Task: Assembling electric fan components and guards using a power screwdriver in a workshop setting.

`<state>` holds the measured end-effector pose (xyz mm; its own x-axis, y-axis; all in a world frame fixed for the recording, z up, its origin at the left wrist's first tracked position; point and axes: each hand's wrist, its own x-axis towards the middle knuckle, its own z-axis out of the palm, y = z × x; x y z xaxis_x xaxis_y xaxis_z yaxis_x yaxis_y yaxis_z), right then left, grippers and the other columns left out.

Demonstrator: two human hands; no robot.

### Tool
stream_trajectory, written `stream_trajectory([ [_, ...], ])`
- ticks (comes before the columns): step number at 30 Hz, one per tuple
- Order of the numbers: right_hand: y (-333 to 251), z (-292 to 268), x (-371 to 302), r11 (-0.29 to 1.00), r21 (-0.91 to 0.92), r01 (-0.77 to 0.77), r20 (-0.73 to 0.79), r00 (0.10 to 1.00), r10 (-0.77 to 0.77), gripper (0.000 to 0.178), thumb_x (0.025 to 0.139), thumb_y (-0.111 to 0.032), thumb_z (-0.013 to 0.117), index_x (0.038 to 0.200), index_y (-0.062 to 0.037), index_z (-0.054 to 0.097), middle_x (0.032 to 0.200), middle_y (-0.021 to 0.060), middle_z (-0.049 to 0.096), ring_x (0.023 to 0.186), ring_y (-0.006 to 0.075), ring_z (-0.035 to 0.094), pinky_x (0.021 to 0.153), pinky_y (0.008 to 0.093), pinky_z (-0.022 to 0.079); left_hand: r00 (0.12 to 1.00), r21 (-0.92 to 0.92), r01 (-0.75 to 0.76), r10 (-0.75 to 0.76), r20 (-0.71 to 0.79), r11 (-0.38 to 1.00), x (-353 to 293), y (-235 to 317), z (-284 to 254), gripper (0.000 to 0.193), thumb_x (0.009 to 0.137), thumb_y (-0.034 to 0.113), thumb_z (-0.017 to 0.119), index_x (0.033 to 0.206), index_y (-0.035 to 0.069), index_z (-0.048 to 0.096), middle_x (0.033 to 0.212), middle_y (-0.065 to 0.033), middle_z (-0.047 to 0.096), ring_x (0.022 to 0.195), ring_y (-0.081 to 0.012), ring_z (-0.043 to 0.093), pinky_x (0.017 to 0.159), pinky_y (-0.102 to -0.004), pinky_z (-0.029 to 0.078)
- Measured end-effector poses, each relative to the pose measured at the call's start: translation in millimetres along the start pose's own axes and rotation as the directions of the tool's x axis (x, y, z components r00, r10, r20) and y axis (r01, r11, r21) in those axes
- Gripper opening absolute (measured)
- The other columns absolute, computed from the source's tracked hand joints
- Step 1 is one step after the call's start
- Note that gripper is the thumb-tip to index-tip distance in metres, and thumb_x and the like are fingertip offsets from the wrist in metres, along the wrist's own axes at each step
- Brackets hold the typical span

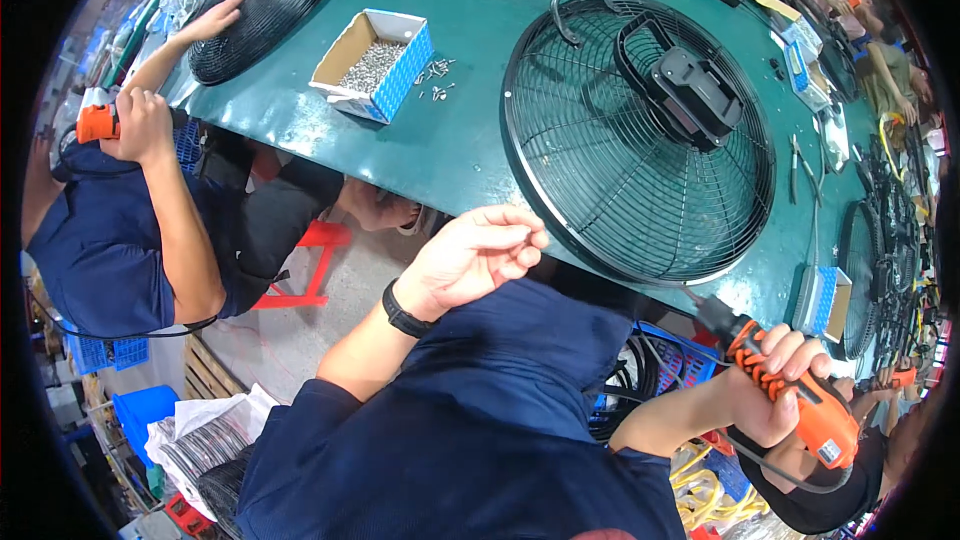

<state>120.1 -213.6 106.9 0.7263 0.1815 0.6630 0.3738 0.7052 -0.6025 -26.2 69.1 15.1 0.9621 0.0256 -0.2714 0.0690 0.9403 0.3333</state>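
Observation:
My left hand [468, 258] is raised at the table's front edge, fingers curled in and thumb against the index finger. Whatever it may pinch is too small to make out. Wrapped in my right hand [778, 392] is an orange and black corded electric screwdriver [826, 428], its bit pointing up and left to the near rim of the fan. That fan [640, 195] lies on the table before me, with a round black wire guard, a black motor housing [697, 95] on top and a curved tube handle [570, 0]. Neither hand visibly touches the guard.
Left of the fan, an open box [405, 75] of small screws stands on the green table [460, 155], with several loose screws [437, 80] beside it. At the left, a co-worker's hand [145, 125] grips another orange tool. Pliers [795, 168] and a blue-white box [820, 300] lie right.

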Motion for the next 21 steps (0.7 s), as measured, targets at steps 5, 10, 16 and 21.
stream_trajectory([
  [5,26.0,55.0,5.1,0.987,0.157,-0.046,0.115,0.993,0.028,0.041,0.069,-0.008,0.064,0.103,-0.0022,0.043,0.078,0.0082,0.051,0.060,0.0200,0.055,0.057,0.0354,0.046,0.995,-0.055,0.050,-0.044,0.095,0.997,3.9,-15.1,4.9,0.018,0.092,0.013,0.052,0.099,-0.003,0.058,0.095,-0.0107,0.060,0.072,-0.0133,0.049,0.054,-0.0212,0.039],
  [10,37.4,77.3,7.9,0.967,0.207,-0.148,0.206,0.973,0.105,0.040,0.071,-0.008,0.063,0.105,-0.0044,0.043,0.079,0.0077,0.052,0.061,0.0209,0.057,0.057,0.0373,0.048,0.994,-0.042,0.112,-0.111,0.025,0.993,2.2,-24.2,11.1,0.022,0.093,0.018,0.052,0.099,-0.003,0.058,0.093,-0.0110,0.061,0.071,-0.0139,0.052,0.051,-0.0209,0.039],
  [16,46.1,79.2,9.6,0.960,0.236,-0.154,0.148,0.982,0.121,0.047,0.071,-0.009,0.061,0.113,-0.0019,0.042,0.080,0.0083,0.050,0.061,0.0213,0.057,0.058,0.0375,0.047,0.988,-0.036,0.155,-0.154,0.029,0.987,2.8,-26.3,13.0,0.023,0.095,0.019,0.050,0.098,-0.002,0.059,0.090,-0.0111,0.064,0.072,-0.0146,0.058,0.052,-0.0213,0.041],
  [21,50.5,83.1,8.4,0.957,0.232,-0.176,0.138,0.980,0.146,0.046,0.072,-0.008,0.060,0.113,-0.0013,0.042,0.080,0.0086,0.050,0.063,0.0218,0.057,0.058,0.0381,0.047,0.984,-0.020,0.163,-0.161,0.083,0.986,5.6,-27.9,14.9,0.024,0.095,0.020,0.050,0.098,-0.002,0.059,0.089,-0.0115,0.064,0.072,-0.0140,0.059,0.052,-0.0220,0.041],
])
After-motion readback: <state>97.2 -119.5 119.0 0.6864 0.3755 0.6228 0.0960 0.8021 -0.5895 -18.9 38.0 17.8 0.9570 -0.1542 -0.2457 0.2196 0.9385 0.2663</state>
